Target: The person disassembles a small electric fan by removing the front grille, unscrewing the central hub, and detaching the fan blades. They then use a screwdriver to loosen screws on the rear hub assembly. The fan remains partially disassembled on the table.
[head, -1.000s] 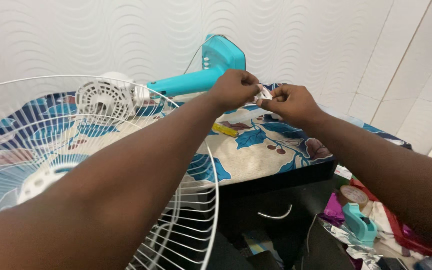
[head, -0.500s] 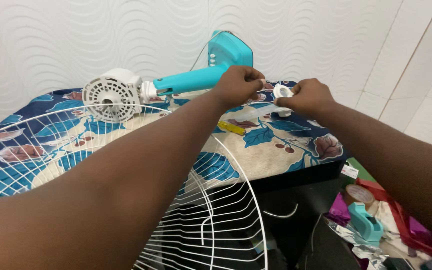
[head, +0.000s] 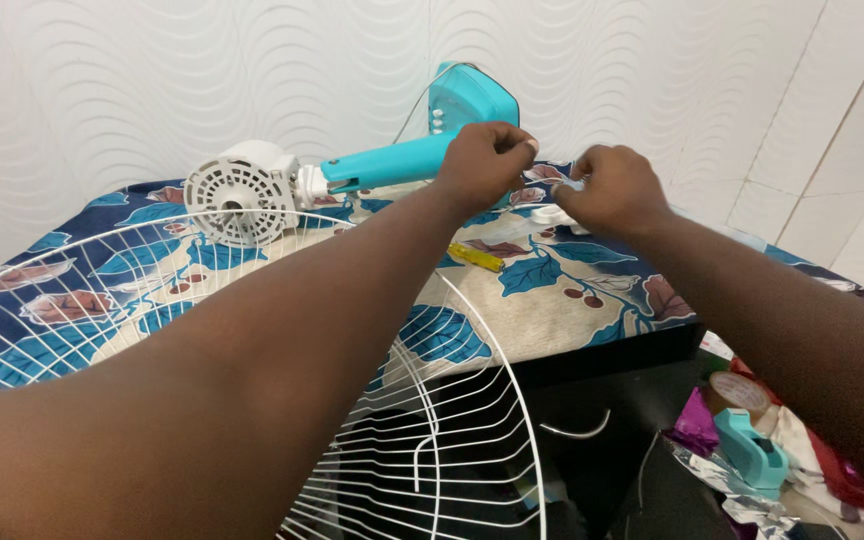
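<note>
My left hand and my right hand are raised close together over the far side of a table with a floral cloth. Both are closed in a pinch. My right hand grips a small white plastic part that shows under its fingers. The fingertips of my left hand pinch what looks like the clear wrapper coming off that part. Right behind my left hand lies the teal fan stand with its teal base.
A white wire fan grille leans in the foreground under my left arm. A white fan motor housing lies at the stand's left end. A yellow tool rests on the cloth. A teal tape dispenser sits low right among clutter.
My hands have drawn slightly apart and shifted right and up. The round white part, plainly shown half a second ago, is now mostly hidden under my right hand. The view has tilted, showing more grille.
</note>
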